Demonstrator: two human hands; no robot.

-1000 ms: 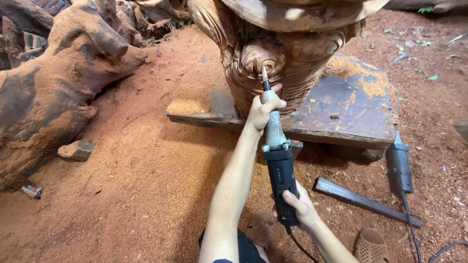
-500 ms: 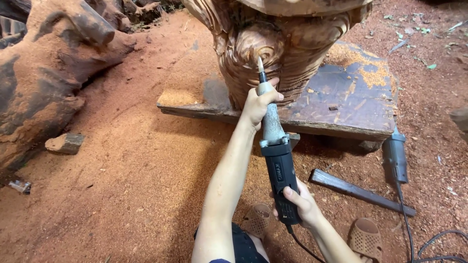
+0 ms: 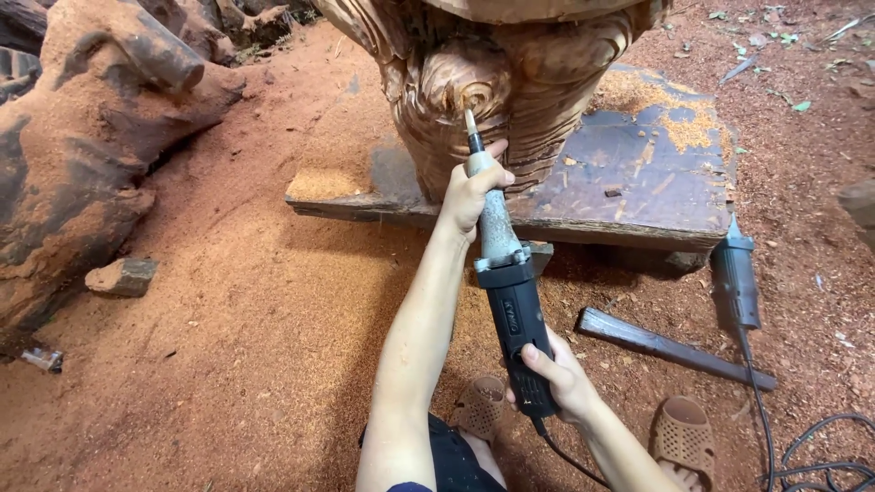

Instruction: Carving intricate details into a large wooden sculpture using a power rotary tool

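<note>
Head view: the left hand is closed around the grey neck of the die grinder; the right hand is wrapped around its black rear body. The grinder bit touches the carved wood piece just above the left hand. A second grinder lies on the ground, right of both hands.

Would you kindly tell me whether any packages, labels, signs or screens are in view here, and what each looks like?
Label: small pale marking on the black body of the long black-and-grey power grinder, between the two hands, running lengthwise along the housing.
No packages, signs or screens are in view.
</note>
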